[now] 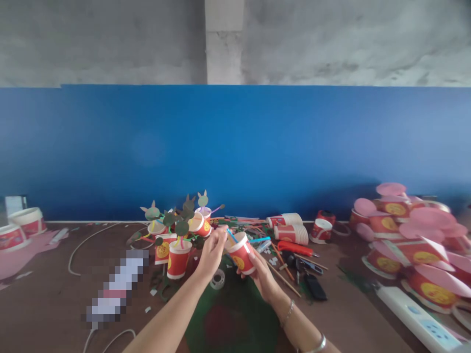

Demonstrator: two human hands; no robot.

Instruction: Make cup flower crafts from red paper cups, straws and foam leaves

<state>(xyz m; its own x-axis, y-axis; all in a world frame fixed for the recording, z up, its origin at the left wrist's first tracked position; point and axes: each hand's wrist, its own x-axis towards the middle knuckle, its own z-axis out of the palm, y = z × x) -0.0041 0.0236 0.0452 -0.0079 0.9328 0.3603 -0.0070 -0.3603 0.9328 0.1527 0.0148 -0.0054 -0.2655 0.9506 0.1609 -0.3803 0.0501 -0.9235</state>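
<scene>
A red and white paper cup (pixel 241 255) with a yellow emblem is tilted in my right hand (pixel 263 274), whose fingers wrap round its side. One blue straw (pixel 232 236) sticks up at the cup's left rim, and another blue straw (pixel 259 240) juts out to the right. My left hand (pixel 214 249) is closed, its fingertips pinched at the left straw; the exact contact is small and partly hidden. Below the cup lies a roll of tape (pixel 218 279). Left of my hands stand several cups with dark, eared paper figures, one being a red cup (pixel 179 264).
Stacked paper cups (pixel 291 234), a red cutter (pixel 297 248), wooden sticks (pixel 284 277) and a black object (pixel 315 287) lie to the right. Pink-trimmed cups (pixel 395 255) crowd the far right beside a power strip (pixel 419 314). A blue panel (pixel 235 152) rises behind the table.
</scene>
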